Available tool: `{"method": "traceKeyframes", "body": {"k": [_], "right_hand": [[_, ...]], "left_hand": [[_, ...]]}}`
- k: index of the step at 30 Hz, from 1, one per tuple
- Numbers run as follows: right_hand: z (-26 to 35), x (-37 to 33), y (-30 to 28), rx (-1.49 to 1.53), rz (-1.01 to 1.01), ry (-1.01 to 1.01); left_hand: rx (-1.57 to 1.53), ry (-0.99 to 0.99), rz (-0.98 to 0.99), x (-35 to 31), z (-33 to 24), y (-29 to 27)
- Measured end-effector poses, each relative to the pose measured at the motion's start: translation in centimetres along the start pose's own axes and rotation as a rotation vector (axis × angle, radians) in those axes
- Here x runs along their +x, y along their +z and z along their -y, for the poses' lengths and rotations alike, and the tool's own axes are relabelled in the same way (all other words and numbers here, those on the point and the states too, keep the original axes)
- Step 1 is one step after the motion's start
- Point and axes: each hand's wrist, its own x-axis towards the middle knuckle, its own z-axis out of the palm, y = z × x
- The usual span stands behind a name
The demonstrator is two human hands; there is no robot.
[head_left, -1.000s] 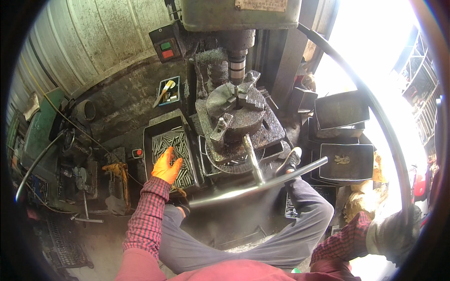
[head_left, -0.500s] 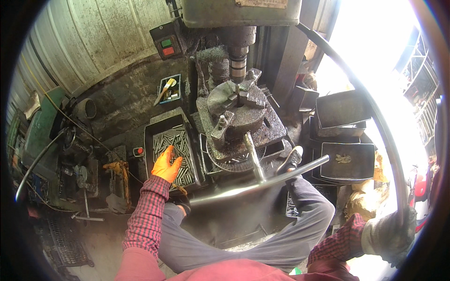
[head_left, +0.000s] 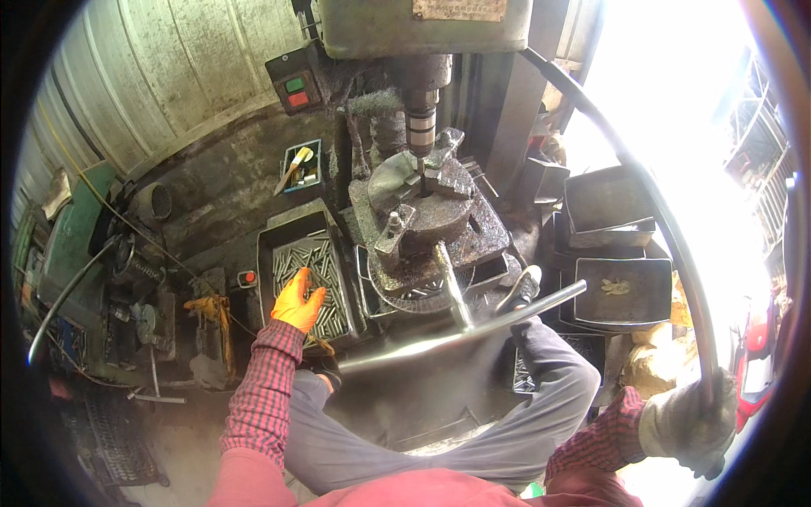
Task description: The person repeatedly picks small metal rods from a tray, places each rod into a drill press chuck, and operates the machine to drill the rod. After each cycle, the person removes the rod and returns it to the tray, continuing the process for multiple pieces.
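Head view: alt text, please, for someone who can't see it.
A person's gray-gloved right hand grips the long curved lever of a drill press. The orange-gloved left hand is over a tray of metal pins; whether it holds one is unclear. More trays stand at right.

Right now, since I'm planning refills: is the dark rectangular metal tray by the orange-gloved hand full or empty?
Partly full: the tray holds loose silvery metal pins, lying below its rim.

The left hand (head_left: 296,306) is over metal pins (head_left: 334,313) in a tray (head_left: 287,234); the right hand (head_left: 688,429) grips a lever (head_left: 688,279).
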Motion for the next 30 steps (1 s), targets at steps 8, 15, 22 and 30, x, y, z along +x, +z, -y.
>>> {"method": "traceKeyframes", "body": {"k": [8,15,22,30], "right_hand": [[0.2,1.6,1.1,0.302,-0.269,0.042],[1.0,4.3,-0.5,0.155,-0.101,0.038],[0.7,5.0,-0.8,0.222,-0.154,-0.049],[-0.5,5.5,-0.7,0.226,0.045,0.022]], "left_hand": [[0.013,-0.033,0.008,0.0,-0.3,-0.1],[-0.035,-0.017,0.015,0.3,-0.5,-0.2],[-0.002,0.012,0.015,0.1,-0.6,-0.6],[-0.031,-0.020,0.019,0.0,-0.8,-0.8]]}}
